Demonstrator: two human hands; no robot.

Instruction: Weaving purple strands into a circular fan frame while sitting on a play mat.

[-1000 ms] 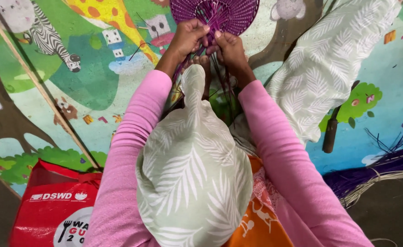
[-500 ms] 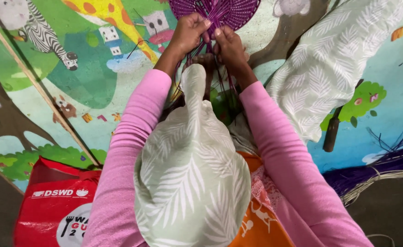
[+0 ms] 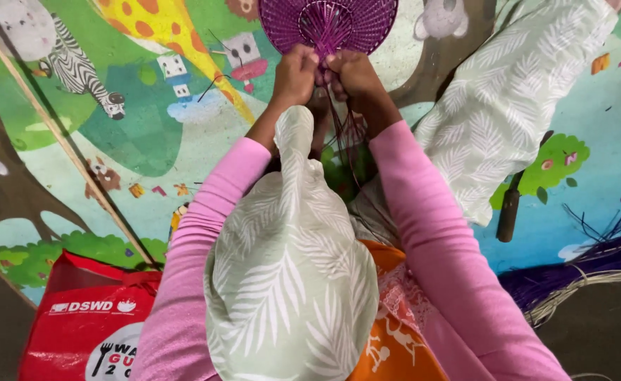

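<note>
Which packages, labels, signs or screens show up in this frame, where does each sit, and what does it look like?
Red bag: bottom left on the floor beside the person's left sleeve, boxy soft shape, red with white lettering and a white round panel carrying a dark fork symbol.
Picture mat: spread under the work, printed with cartoon animals, trees and small houses in green, blue and yellow.
No screens or signs in view.

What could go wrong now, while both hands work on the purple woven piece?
1. Both hands, left hand and right hand, grip the purple woven disc at one edge only; it may tilt or twist.
2. The loose purple strands hang down between the forearms toward the raised knee, so they might snag or tangle.
3. The dark-handled tool lies beside the leg and could be knocked.
</note>
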